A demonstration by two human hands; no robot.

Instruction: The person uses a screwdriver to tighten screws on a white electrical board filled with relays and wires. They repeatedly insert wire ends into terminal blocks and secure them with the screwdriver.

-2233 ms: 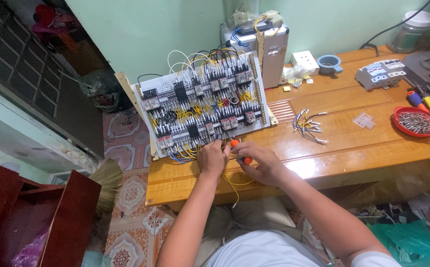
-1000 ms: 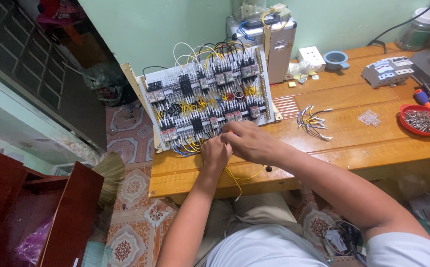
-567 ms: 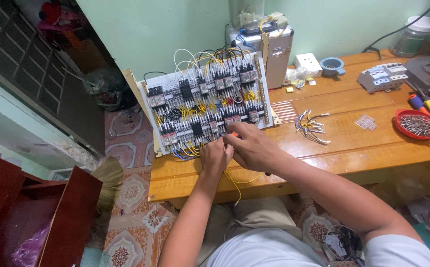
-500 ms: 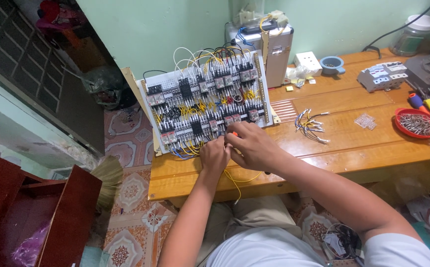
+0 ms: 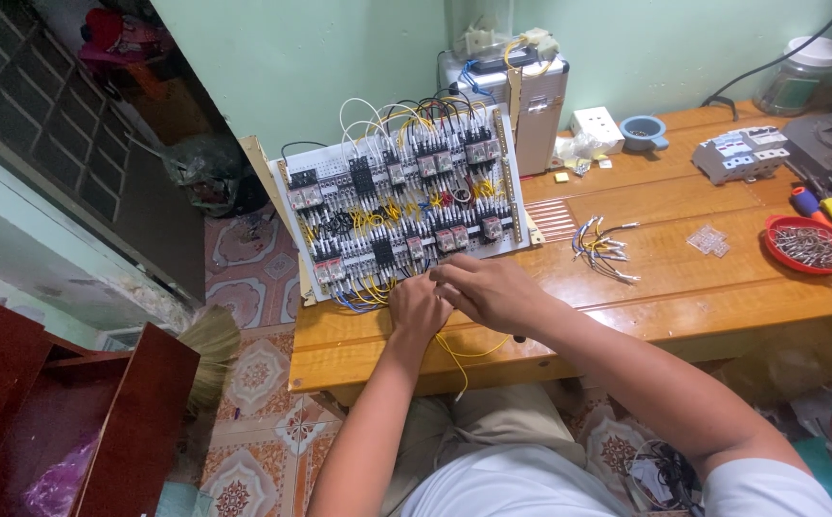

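Panel: white wiring panel (image 5: 401, 215) leans back on the wooden table (image 5: 684, 278), packed with rows of relays and terminal blocks, yellow and black leads looped across it.
Left hand (image 5: 418, 308): at the panel's lower edge, about 6 o'clock of the board, fingers curled in; whether they pinch a lead, I cannot tell.
Right hand (image 5: 494, 292): just beside the left, at its 3 o'clock, fingers bunched downward over the bottom terminal row; its grip is hidden.
Yellow wire (image 5: 456, 356): trails from under the hands toward 6 o'clock, over the table edge.
Handling: wire looks thin, limp and light, best pinched close to its tip; the panel seems stiff but crowded, safer held by its bare frame.
Nearby: cut wire bundle (image 5: 605, 251) at 3 o'clock, red dish of screws (image 5: 808, 246) farther along.
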